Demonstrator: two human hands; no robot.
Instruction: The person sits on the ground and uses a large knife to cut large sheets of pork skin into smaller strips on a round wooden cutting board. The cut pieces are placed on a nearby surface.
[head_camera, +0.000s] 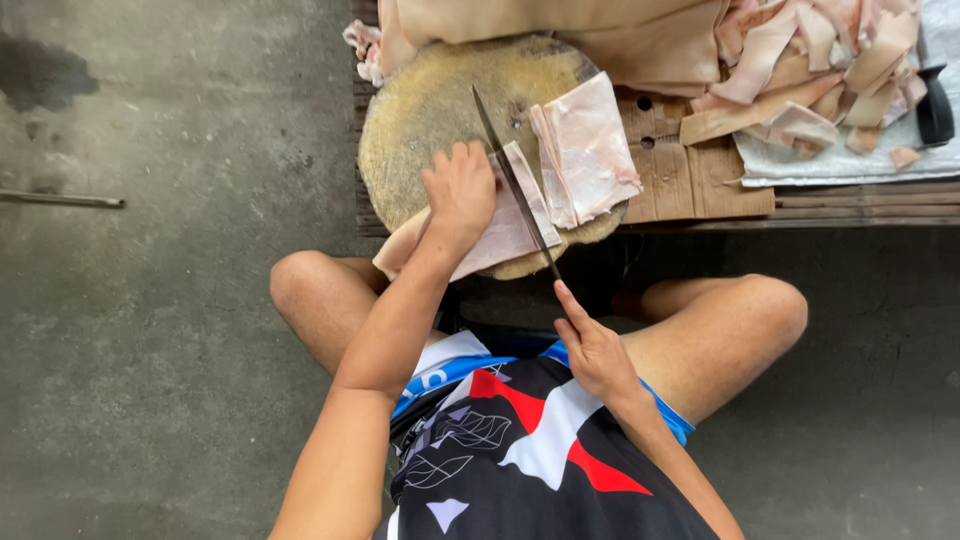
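My left hand (459, 190) presses flat on a pale sheet of pork skin (490, 240) that lies across a round wooden chopping block (430, 100). My right hand (592, 350) grips the handle of a long thin knife (515, 185), index finger stretched along it. The blade runs across the skin just right of my left fingers. A cut strip (533, 190) lies beside the blade, and a folded piece of skin (590, 150) rests on the block's right side.
A pile of cut skin strips (820, 60) lies on cardboard (690, 180) and a grey sheet (850, 160) at the right. A dark handle (935, 105) lies at the far right. Large skin sheets (600, 30) lie behind the block. Concrete floor (170, 300), metal rod (60, 200) on the left.
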